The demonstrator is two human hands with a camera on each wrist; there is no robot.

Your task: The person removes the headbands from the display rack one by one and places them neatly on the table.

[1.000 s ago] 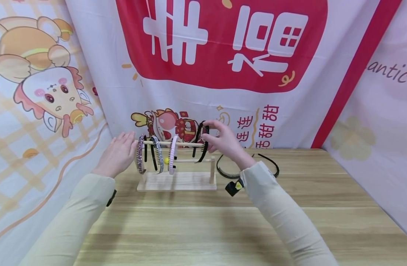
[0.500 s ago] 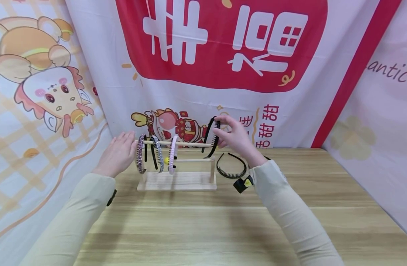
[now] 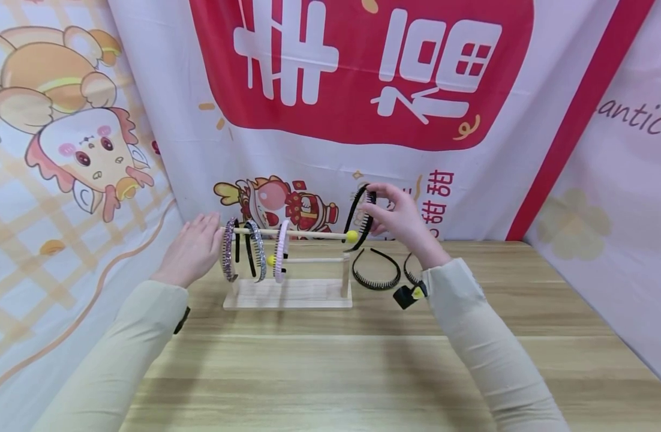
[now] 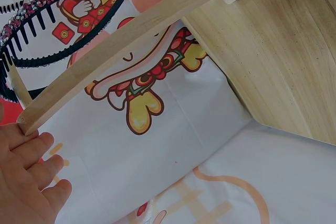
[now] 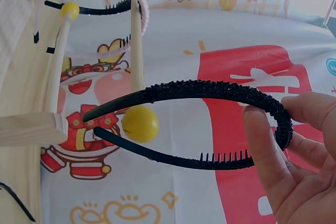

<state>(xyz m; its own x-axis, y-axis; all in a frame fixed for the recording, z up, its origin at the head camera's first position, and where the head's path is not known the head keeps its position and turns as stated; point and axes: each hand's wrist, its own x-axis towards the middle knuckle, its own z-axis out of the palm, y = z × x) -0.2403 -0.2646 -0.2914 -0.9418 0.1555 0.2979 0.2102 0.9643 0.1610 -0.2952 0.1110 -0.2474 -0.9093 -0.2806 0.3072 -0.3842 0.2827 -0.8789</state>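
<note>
Thumb and fingers of my right hand [image 3: 397, 216] pinch a black toothed headband [image 5: 210, 90] at its curved top. In the right wrist view its two ends straddle the yellow ball [image 5: 140, 124] on the tip of the upper rod. My left hand [image 3: 192, 249] has its fingers extended and touches the left upright [image 4: 105, 56] of the wooden headband stand [image 3: 287, 294]. Hanging on the upper rod are a purple-pink glitter headband [image 3: 228, 249], a silver glitter headband [image 3: 257, 252] and a pale pink headband [image 3: 280, 252].
A black toothed headband [image 3: 376, 285] lies on the wooden table [image 3: 330, 372] right of the stand. Another black headband [image 3: 410, 273] lies beside it, partly hidden by the right sleeve. Printed cloth [image 3: 363, 132] stands close behind the stand.
My right hand has drawn the black headband rightward along the upper rod to its end, and the yellow ball now shows. My left hand has stayed in place.
</note>
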